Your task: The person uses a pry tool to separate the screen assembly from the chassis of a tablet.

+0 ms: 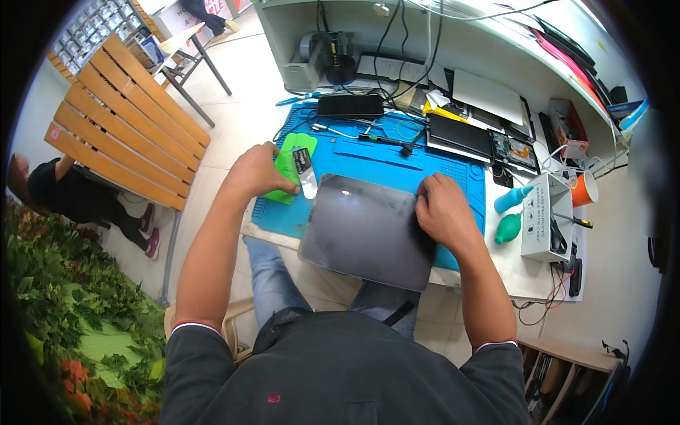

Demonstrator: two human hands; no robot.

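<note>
Dark shirt (312, 372) filling 6 o'clock, I'm remotely gripping a green packet (287, 164) in my half-closed left hand (252, 170) and curling my right hand (446, 212), hold unclear, at 2 o'clock on the tablet (365, 230) overhanging the mat's (387, 170) edge.

Mat (354, 164) super blue, tablet (363, 234) dark grey, packet (285, 163) loud lime green. Blower bulb (508, 229) deeper green, cup (584, 190) bright orange, box (535, 239) white, jeans (269, 273) kinda faded blue.
</note>
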